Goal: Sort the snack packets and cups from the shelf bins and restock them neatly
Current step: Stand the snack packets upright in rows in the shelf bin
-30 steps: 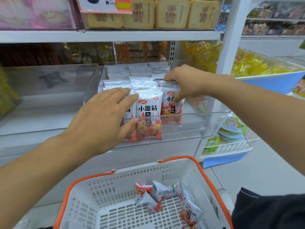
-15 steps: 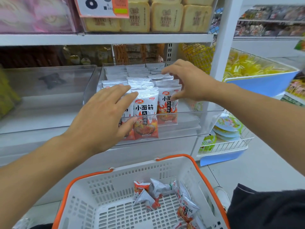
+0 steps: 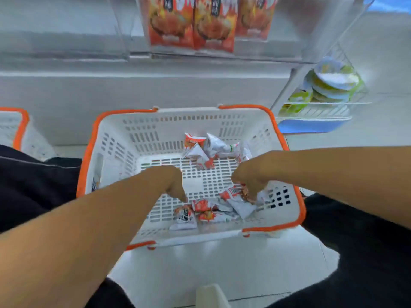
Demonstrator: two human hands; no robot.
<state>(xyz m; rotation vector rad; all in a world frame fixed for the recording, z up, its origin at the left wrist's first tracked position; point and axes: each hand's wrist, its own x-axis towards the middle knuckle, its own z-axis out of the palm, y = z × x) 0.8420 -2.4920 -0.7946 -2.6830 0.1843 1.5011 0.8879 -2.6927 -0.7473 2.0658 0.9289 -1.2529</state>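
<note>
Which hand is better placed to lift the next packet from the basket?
Right hand: its fingers already touch a packet in the basket. Left hand hangs above, holding nothing.

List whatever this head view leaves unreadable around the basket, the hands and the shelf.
- Right hand: its fingertips are buried among the near packets, so its grip cannot be told.
- Left hand: motion blur hides whether it touches a packet.
- Shelf packets: their tops are cut off by the upper edge.
- Second basket: cut off by the left edge.
- Cups: labels too blurred to read.
</note>
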